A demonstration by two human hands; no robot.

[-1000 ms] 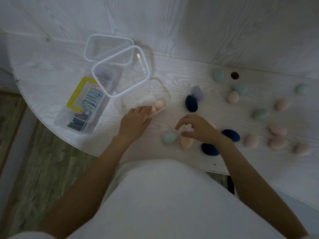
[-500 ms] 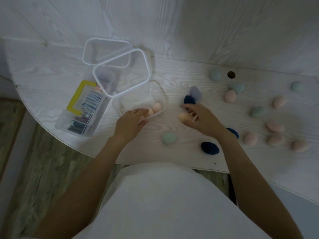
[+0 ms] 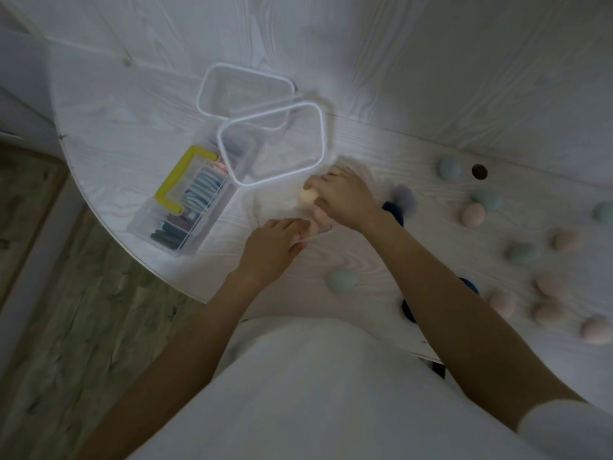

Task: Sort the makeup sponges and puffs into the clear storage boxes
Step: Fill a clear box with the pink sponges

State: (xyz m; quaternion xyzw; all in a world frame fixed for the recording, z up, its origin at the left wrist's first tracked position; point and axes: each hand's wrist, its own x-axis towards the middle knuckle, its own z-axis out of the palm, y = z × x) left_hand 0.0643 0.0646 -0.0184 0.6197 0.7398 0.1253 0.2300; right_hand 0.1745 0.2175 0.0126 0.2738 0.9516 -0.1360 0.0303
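My right hand (image 3: 345, 197) reaches across to the small clear box (image 3: 265, 210) in front of me and pinches a peach sponge (image 3: 307, 197) at its fingertips, holding it over the box's far side — the box itself is so transparent and blurred that I can barely trace its rim. My left hand (image 3: 272, 247) rests at the box's near edge, fingers lightly bent against it; another peach sponge (image 3: 311, 229) shows just past those fingers, and I cannot tell whether the hand grips the rim or only touches it. Behind the box, two clear lids with white rims lie overlapping: one lid (image 3: 275, 146) leans over the divided organizer (image 3: 185, 207), the other lid (image 3: 245, 89) lies farther back. The organizer has a yellow handle (image 3: 180, 179) and rows of flat puffs (image 3: 202, 190) in blue, grey and dark tones. On the desk (image 3: 116, 134) to my right the loose sponges are scattered — a mint sponge (image 3: 341, 280) near my left wrist, a lilac one (image 3: 403, 195) and a navy one (image 3: 393, 210) just beyond my right wrist, a teal one (image 3: 449, 167) beside a round hole (image 3: 479, 171), and pink and green ones spread well apart toward the edge. Two more navy ones are partly hidden under my right forearm.
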